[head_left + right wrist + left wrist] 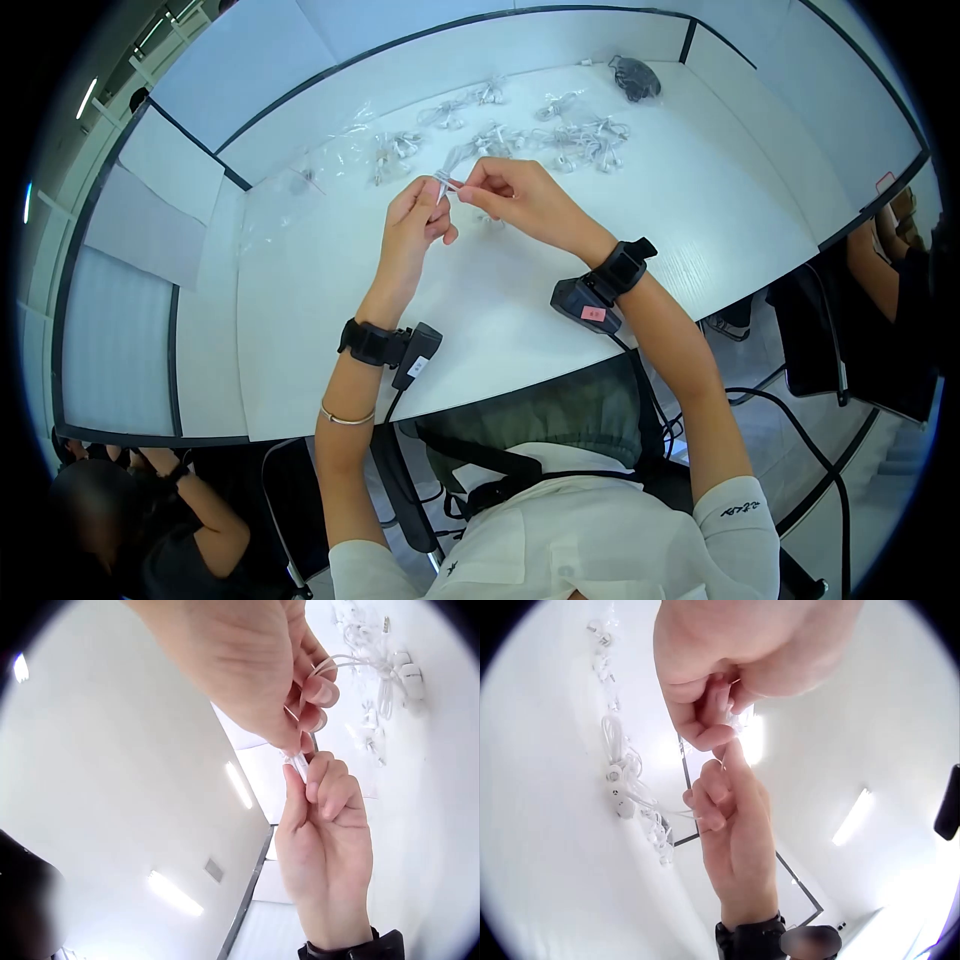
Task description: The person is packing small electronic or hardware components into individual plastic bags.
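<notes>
In front of me, above the table, my left hand (415, 215) pinches a bundled white cable (443, 177) between thumb and fingers. Close against it, the right hand (525, 200) has thumb and index finger pinched on a thin strand of the same cable. Seen from the right wrist, thin white strands (341, 660) run from the fingers to a looped bundle with a white end piece (410, 679). The left wrist view also has a white end piece (620, 801) beside coiled cable. Between the fingertips the cable is partly hidden.
Several bundled white cables (600, 140) and clear plastic bags (350, 135) lie across the back of the white table (330, 350). A dark grey pouch-like object (636, 79) sits at the back right. Low white partitions (600, 40) border the table. Other people sit at both sides.
</notes>
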A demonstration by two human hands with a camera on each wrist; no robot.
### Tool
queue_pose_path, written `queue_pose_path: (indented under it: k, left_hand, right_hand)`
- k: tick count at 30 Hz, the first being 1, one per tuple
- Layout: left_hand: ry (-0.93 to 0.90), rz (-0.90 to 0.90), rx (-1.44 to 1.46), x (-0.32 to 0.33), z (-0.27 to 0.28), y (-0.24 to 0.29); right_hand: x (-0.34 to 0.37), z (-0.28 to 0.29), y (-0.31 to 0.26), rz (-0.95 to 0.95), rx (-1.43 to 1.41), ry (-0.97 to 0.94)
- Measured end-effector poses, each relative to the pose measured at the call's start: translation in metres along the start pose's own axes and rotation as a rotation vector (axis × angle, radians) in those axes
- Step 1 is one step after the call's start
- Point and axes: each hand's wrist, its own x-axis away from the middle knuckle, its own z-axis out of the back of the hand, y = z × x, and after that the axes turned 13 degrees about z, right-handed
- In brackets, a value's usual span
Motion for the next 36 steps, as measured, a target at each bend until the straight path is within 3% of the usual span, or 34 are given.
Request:
queue_pose_path:
  k: [6, 10, 16, 20, 23, 25, 28, 34, 36]
  left_hand:
    - [0.005, 0.023, 0.161, 0.007, -0.009, 0.010]
    - [-0.204, 0.045, 0.303, 0.003, 0.002, 0.003]
    - [-0.318, 0.113, 0.341, 0.008, 0.003, 0.008]
    - [-0.481, 0.218, 0.131, 0.010, 0.011, 0.013]
    - [-0.516, 0.313, -0.135, 0.015, 0.012, 0.020]
    - [-0.470, 0.351, -0.378, 0.018, 0.009, 0.026]
    - [-0.337, 0.339, -0.502, 0.016, 0.011, 0.023]
    - [-0.055, 0.223, -0.639, 0.004, 0.020, 0.002]
    - [0.019, 0.160, -0.557, 0.002, 0.020, -0.001]
  right_hand:
    - [0.001, 0.000, -0.005, 0.022, -0.072, -0.011]
    - [-0.001, 0.003, -0.005, -0.025, -0.156, -0.026]
    - [0.000, 0.009, 0.003, -0.072, -0.298, -0.157]
    - [0.001, 0.021, 0.014, -0.058, -0.250, -0.443]
    - [0.003, 0.021, 0.010, -0.081, -0.328, -0.485]
    - [0.003, 0.020, 0.008, -0.130, -0.304, -0.492]
    - [0.003, 0.017, 0.011, -0.118, -0.049, -0.438]
    - [0.004, 0.003, 0.000, -0.047, 0.052, -0.262]
    - [0.004, 0.000, 0.002, -0.027, 0.059, -0.211]
